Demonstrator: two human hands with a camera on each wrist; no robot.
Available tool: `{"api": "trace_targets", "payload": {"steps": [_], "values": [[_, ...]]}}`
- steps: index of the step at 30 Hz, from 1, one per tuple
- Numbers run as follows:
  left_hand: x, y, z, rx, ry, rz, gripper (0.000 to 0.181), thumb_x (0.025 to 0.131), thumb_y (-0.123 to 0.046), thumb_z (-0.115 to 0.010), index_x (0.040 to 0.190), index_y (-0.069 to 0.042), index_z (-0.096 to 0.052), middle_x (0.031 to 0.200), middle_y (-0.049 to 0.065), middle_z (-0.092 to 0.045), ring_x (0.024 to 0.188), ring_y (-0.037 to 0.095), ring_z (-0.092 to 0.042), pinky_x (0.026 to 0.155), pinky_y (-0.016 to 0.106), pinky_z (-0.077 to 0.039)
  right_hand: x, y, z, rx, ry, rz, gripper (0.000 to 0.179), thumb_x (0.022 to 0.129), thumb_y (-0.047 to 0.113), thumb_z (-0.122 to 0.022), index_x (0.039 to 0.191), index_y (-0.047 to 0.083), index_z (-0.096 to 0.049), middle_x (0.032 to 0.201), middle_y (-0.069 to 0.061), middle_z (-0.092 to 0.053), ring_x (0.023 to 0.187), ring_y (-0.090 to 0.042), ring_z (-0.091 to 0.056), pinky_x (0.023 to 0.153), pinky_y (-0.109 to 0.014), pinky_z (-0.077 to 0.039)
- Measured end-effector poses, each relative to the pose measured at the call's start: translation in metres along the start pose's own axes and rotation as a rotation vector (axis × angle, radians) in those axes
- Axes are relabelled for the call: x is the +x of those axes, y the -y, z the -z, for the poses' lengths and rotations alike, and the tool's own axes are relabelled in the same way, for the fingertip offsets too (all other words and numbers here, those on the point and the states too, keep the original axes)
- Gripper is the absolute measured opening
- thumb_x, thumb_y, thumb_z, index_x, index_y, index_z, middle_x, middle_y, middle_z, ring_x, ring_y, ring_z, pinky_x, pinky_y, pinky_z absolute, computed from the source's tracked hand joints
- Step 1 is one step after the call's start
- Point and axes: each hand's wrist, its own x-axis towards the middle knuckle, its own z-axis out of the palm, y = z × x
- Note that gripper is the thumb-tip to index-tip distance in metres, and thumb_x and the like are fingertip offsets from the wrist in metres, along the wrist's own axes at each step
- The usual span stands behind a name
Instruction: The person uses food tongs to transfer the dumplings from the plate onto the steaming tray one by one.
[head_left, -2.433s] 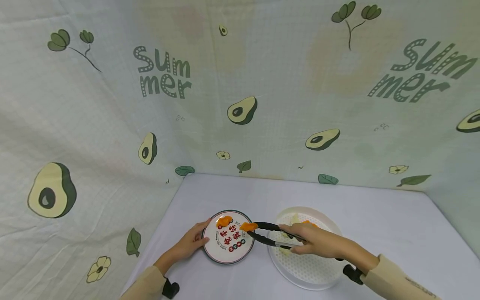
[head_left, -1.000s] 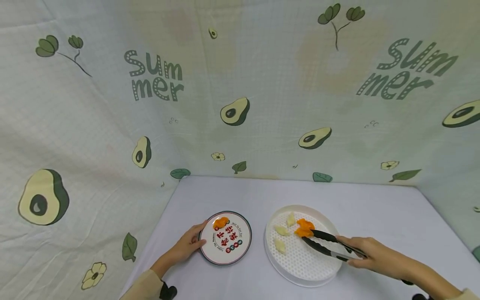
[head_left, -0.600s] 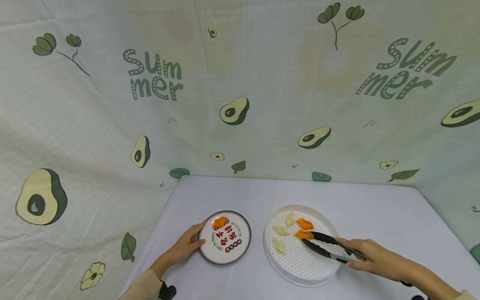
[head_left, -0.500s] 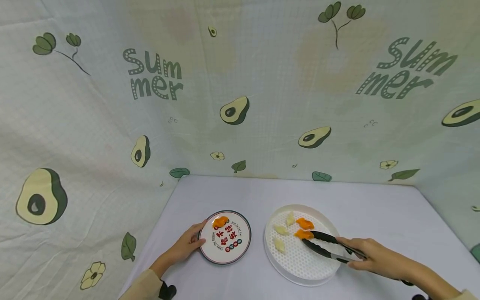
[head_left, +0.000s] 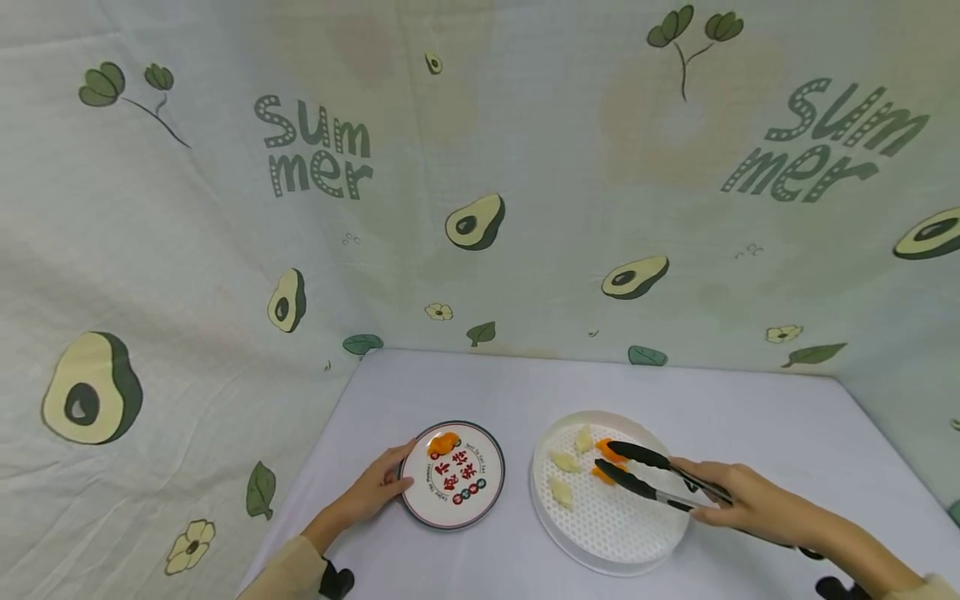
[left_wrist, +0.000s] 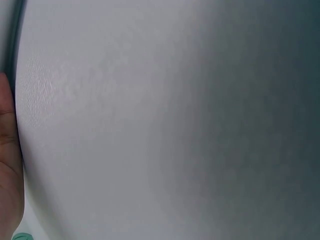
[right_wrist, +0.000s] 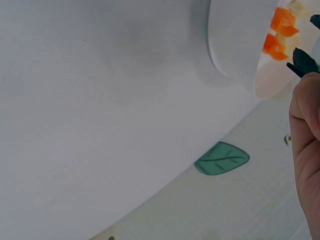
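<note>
My left hand (head_left: 372, 487) holds the near left rim of a small white plate (head_left: 417, 492) printed with red characters, thumb over the edge. One orange dumpling-like piece (head_left: 444, 443) lies on that plate. In my right hand (head_left: 742, 498) is a pair of black-tipped tongs (head_left: 639, 455), gripped by the metal arms. Their tips are parted over two orange pieces (head_left: 602, 475), partly covering them in the head view. Both pieces lie on a round white tray (head_left: 618, 533) with a perforated base. The right wrist view shows the orange pieces (right_wrist: 274, 47) beside the dark tong tips.
Several pale yellow pieces (head_left: 561, 493) lie on the tray's left side. A white table (head_left: 765, 433) extends around plate and tray. Cloth printed with avocados (head_left: 480, 223) hangs behind and at both sides.
The tongs carried an orange piece from over the plate rightward to the tray and let it go beside another. Their tips have since lifted and parted. The left hand stays on the plate.
</note>
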Motion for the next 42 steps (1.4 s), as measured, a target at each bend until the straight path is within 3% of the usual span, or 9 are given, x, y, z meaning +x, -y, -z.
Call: {"api": "trace_targets", "payload": {"steps": [12,17,20,23,24,26,30,37,42], "values": [[0.0,0.0,0.001,0.0,0.008,0.006,0.065,0.097,-0.017,-0.066,0.155,-0.011,-0.037,0.146,0.016,-0.043,0.077,0.016,-0.042,0.067,0.027,-0.036,0.047,0.018,0.002,0.014,0.051,-0.01,0.063,0.093,0.023,-0.072,0.142,-0.007,-0.048,0.075,0.01,-0.046,0.067,0.001,-0.043,0.061,-0.024,-0.039],[-0.001,0.002,0.002,0.011,0.013,-0.014,0.065,0.098,-0.018,-0.066,0.155,-0.01,-0.036,0.143,0.016,-0.044,0.073,0.014,-0.043,0.063,0.025,-0.038,0.075,0.026,-0.001,0.055,0.1,0.032,0.065,0.095,0.022,-0.071,0.146,-0.007,-0.043,0.093,-0.004,-0.059,0.063,-0.001,-0.042,0.059,-0.023,-0.041],[0.001,0.004,0.002,0.011,0.016,-0.027,0.065,0.098,-0.018,-0.066,0.155,-0.01,-0.036,0.142,0.016,-0.045,0.07,0.013,-0.044,0.061,0.024,-0.04,0.093,0.031,-0.005,0.04,0.131,0.058,0.067,0.096,0.025,-0.069,0.147,-0.007,-0.041,0.122,-0.018,-0.062,0.088,-0.012,-0.062,0.075,-0.024,-0.051],[0.002,0.006,0.002,0.006,0.021,-0.032,0.065,0.098,-0.018,-0.066,0.155,-0.01,-0.036,0.141,0.015,-0.045,0.07,0.012,-0.044,0.061,0.025,-0.04,0.112,0.035,-0.01,0.018,0.164,0.051,0.069,0.096,0.029,-0.069,0.148,-0.006,-0.041,0.145,-0.022,-0.049,0.121,-0.029,-0.056,0.096,-0.033,-0.047],[0.002,0.006,0.001,0.005,0.022,-0.034,0.065,0.098,-0.018,-0.066,0.155,-0.01,-0.036,0.141,0.015,-0.046,0.07,0.013,-0.044,0.061,0.025,-0.04,0.118,0.036,-0.012,0.02,0.18,0.046,0.069,0.096,0.028,-0.069,0.148,-0.005,-0.04,0.142,-0.023,-0.051,0.12,-0.03,-0.056,0.096,-0.033,-0.047],[0.002,0.006,0.002,0.005,0.027,-0.041,0.065,0.098,-0.018,-0.065,0.155,-0.01,-0.036,0.14,0.015,-0.046,0.07,0.012,-0.044,0.062,0.025,-0.04,0.13,0.038,-0.016,0.041,0.209,0.04,0.069,0.095,0.027,-0.07,0.149,-0.004,-0.039,0.126,-0.021,-0.06,0.096,-0.02,-0.062,0.085,-0.029,-0.05],[0.001,0.006,0.002,0.008,0.034,-0.051,0.065,0.098,-0.018,-0.065,0.155,-0.009,-0.035,0.14,0.016,-0.046,0.071,0.012,-0.044,0.062,0.024,-0.04,0.15,0.04,-0.026,0.078,0.253,0.057,0.069,0.094,0.023,-0.07,0.15,-0.004,-0.039,0.086,-0.009,-0.053,0.06,-0.004,-0.039,0.064,-0.024,-0.041],[0.001,0.004,0.004,0.001,0.029,-0.046,0.064,0.098,-0.017,-0.065,0.155,-0.009,-0.036,0.137,0.014,-0.047,0.072,0.013,-0.045,0.062,0.025,-0.04,0.181,0.046,-0.039,0.011,0.299,0.071,0.069,0.093,0.024,-0.072,0.149,-0.003,-0.041,0.131,-0.012,-0.059,0.068,-0.005,-0.046,0.076,-0.028,-0.045],[-0.001,0.004,0.005,-0.013,0.029,-0.05,0.064,0.098,-0.016,-0.065,0.154,-0.008,-0.036,0.138,0.016,-0.046,0.069,0.012,-0.045,0.061,0.024,-0.04,0.201,0.047,-0.051,-0.015,0.325,0.079,0.067,0.092,0.019,-0.073,0.148,-0.003,-0.043,0.142,-0.015,-0.053,0.084,-0.013,-0.054,0.08,-0.029,-0.047]]}}
